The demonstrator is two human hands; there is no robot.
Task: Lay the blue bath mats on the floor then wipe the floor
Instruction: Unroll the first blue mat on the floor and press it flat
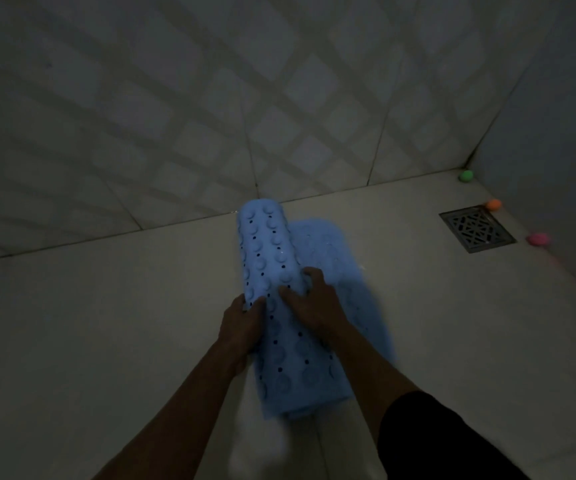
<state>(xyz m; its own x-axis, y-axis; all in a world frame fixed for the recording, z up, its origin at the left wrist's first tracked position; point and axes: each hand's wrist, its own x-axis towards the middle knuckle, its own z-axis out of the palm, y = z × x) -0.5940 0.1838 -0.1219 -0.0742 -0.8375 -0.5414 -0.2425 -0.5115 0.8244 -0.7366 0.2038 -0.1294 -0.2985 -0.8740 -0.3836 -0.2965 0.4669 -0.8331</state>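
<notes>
A: What is showing in the middle of the frame?

B: A blue bath mat (272,271), partly rolled, is lying on the pale floor (106,323). The rolled part is running from just below the wall line down toward the bottom centre, its suction cups and small drain holes facing up. The unrolled part is spreading flat to the right of the roll, against the floor.

A: And the hands?

B: The left hand (241,327) is sitting on the left edge of the roll, fingers curled around it and the thumb pressing on top. The right hand (309,299) is resting on the roll's right side, fingers bent and spread over the cups, gripping the surface. Both forearms are coming up from the lower edge of the frame, and a dark sleeve (428,438) is showing at lower right.

A: What is lying around it?

B: At the right of the frame a square metal floor drain (477,228) is sitting in the floor, well apart from the mat. Three small round things are lying near it along the right-hand wall: a green ball (466,175) in the corner, an orange ball (494,204) just beside the drain's upper corner, and a pink ball (538,239) to the drain's right. A tiled wall (175,98) is filling the upper half of the frame. The light is dim, so finer details are hard to make out.
</notes>
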